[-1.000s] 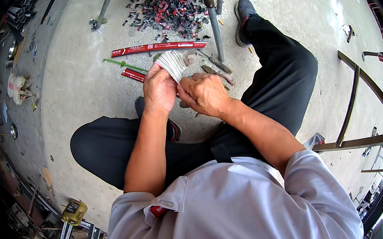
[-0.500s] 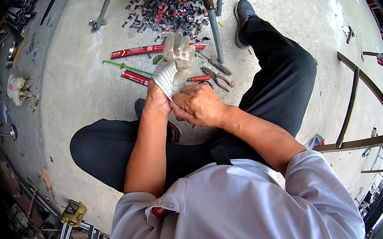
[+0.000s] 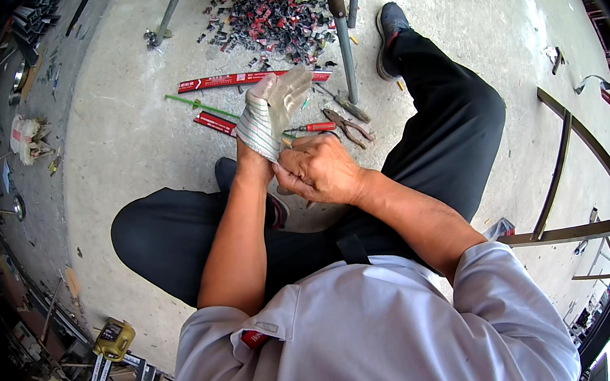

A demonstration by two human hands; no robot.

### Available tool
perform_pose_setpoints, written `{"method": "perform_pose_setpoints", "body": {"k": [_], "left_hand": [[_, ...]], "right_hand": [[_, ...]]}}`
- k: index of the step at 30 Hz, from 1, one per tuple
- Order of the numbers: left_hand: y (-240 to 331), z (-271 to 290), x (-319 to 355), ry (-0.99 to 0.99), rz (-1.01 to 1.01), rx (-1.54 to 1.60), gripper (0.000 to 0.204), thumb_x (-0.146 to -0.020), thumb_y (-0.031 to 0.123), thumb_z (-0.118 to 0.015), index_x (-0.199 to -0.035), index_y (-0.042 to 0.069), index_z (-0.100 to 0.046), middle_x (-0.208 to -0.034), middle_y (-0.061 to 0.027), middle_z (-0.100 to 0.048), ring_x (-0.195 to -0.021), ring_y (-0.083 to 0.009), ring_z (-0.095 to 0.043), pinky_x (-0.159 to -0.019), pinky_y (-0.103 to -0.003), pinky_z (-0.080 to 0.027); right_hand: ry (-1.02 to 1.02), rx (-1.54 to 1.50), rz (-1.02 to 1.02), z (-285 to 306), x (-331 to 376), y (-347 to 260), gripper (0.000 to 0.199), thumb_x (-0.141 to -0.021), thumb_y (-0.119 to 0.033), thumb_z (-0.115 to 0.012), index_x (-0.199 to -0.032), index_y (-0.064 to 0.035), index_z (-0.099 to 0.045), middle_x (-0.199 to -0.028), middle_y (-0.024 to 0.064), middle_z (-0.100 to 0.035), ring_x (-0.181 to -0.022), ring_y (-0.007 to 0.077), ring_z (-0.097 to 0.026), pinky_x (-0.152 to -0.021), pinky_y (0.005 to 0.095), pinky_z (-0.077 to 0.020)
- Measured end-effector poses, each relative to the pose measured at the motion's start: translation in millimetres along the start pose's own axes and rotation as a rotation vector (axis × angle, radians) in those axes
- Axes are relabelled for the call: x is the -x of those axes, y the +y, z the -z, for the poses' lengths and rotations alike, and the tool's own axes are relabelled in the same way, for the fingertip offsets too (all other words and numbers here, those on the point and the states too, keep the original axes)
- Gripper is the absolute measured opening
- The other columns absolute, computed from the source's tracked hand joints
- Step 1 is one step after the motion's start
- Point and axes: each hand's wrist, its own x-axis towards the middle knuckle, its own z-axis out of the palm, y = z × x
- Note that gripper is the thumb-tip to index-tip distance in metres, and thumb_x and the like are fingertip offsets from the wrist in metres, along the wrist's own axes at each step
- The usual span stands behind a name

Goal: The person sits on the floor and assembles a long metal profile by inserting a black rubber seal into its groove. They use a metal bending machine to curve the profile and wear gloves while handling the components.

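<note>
Inside glove (image 3: 272,114), left hand (image 3: 275,109) (fingers hidden)

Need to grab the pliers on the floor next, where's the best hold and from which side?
Grip the pliers by the two splayed dark handles at their lower right end, coming from the right hand side. The head points up-left toward the red-handled screwdriver, close beside them, so that end looks cramped.
</note>
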Motion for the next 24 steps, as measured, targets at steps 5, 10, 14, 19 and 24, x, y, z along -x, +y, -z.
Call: {"method": "perform_pose_setpoints", "body": {"k": [5,10,14,19,24], "left_hand": [[-14.5,27.9,3.6,0.005,-0.173,-0.614,0.053,-0.104,0.021,-0.052,-0.153,0.003,-0.048,-0.153,-0.0144,-0.056,-0.147,-0.027,-0.047,-0.124,-0.04,-0.033],[-16.4,39.3,1.2,0.208,-0.146,-0.772,0.055,-0.105,0.027,-0.054,-0.154,0.002,-0.047,-0.151,-0.0132,-0.058,-0.141,-0.0235,-0.054,-0.121,-0.038,-0.038],[-15.5,40.2,3.0,0.347,0.091,-0.77,0.095,-0.104,0.076,-0.034,-0.156,-0.003,-0.044,-0.152,-0.0155,-0.058,-0.14,-0.0289,-0.055,-0.126,-0.041,-0.028],[-24.5,24.8,7.0,0.255,-0.095,-0.153,0.06,-0.109,0.046,-0.052,-0.147,0.0,-0.053,-0.144,-0.0167,-0.063,-0.133,-0.0325,-0.061,-0.121,-0.046,-0.041],[-15.0,33.7,13.8,0.424,-0.457,0.031,0.035,-0.106,0.013,-0.059,-0.139,0.0,-0.059,-0.129,-0.0147,-0.071,-0.116,-0.0274,-0.07,-0.106,-0.042,-0.055]], "right_hand": [[-0.04,-0.012,0.035,1.0,-2.4,-4.8,0.024,-0.088,-0.011,-0.072,-0.072,-0.0052,-0.055,-0.064,0.0124,-0.058,-0.061,0.0347,-0.061,-0.057,0.0457,-0.0484],[-0.102,0.035,0.066,-8.4,8.7,-6.0,0.024,-0.088,-0.012,-0.072,-0.072,-0.0064,-0.054,-0.063,0.0112,-0.056,-0.062,0.0328,-0.061,-0.058,0.0443,-0.0503],[-0.191,0.044,0.087,-16.6,15.3,-6.2,0.02,-0.087,-0.016,-0.072,-0.076,-0.0054,-0.058,-0.063,0.0114,-0.057,-0.063,0.0324,-0.064,-0.06,0.045,-0.053],[-0.227,0.011,0.044,-18.6,21.4,-12.1,0.023,-0.089,-0.016,-0.071,-0.075,-0.006,-0.056,-0.064,0.0119,-0.057,-0.063,0.0331,-0.062,-0.06,0.0455,-0.0521],[-0.235,0.004,0.045,-20.7,18.8,-12.4,0.024,-0.091,-0.017,-0.07,-0.075,-0.006,-0.055,-0.065,0.0121,-0.058,-0.064,0.033,-0.062,-0.062,0.0454,-0.052]]}}
